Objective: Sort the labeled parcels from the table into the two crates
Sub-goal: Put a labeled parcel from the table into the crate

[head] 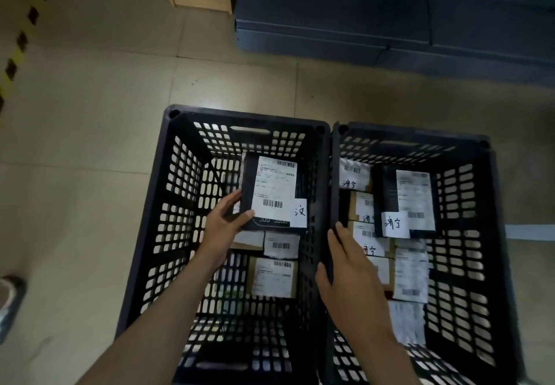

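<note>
Parcel point(270, 186) pinched at near-left corner by left grip point(223, 225), low inside left crate point(142, 234); long axis points away. Right grip point(348, 270) rests flat on right crate point(495, 234) rim, empty.

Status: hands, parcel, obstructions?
Left hand grips black labeled parcel in left black plastic crate. Right hand rests on right black crate rim. Tan parcels lie below.
</note>
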Available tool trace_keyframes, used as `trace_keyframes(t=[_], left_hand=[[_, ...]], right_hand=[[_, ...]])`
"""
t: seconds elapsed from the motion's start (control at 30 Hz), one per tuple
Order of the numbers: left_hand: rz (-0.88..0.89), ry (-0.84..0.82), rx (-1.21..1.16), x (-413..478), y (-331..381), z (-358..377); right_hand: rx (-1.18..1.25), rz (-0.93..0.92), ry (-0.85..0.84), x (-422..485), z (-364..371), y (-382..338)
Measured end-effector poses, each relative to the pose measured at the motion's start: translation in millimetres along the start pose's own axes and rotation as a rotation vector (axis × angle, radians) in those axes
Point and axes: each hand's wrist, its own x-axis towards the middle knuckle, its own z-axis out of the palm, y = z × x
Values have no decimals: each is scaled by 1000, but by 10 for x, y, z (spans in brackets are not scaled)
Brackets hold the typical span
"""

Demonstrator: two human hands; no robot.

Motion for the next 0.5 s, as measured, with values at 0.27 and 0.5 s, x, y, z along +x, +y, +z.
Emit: trace_keyframes(t=[0.27,0.5], left_hand=[[95,-26,238,259,-106,168],[128,-104,643,356,-168,303]], right_hand=[[31,-23,-17,-42,36,48],[-21,-42,20,-52,69,66]])
